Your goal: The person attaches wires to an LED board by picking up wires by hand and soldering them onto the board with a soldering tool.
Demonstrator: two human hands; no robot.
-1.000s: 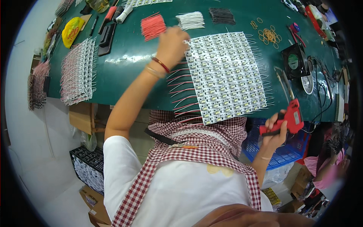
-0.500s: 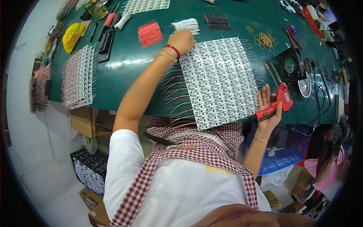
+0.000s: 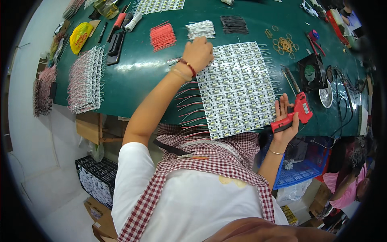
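A large white circuit-board panel [image 3: 238,90], covered in rows of small components, lies on the green table with its near edge at my apron. Red, white and black wires stick out along its left side, and thin leads along its right. My left hand [image 3: 198,55] is closed over the panel's far left corner; its fingertips are hidden, so what they pinch cannot be made out. At the near right corner, my right hand [image 3: 287,126] is palm up, holding a red soldering gun [image 3: 301,109] between thumb and palm, fingers partly extended. Its metal tip points away from me.
Beyond the panel lie bundles of red wires [image 3: 163,36], white wires [image 3: 200,29] and black wires [image 3: 234,25]. Rubber bands [image 3: 286,45] are scattered at far right, near a black fan [image 3: 311,71] and a metal dish [image 3: 325,95]. Finished-looking wired panels [image 3: 85,80] stand stacked at left.
My left hand has shifted slightly toward me along the panel's far left corner, and wire ends now show left of its wrist. The soldering gun stays in my right hand.
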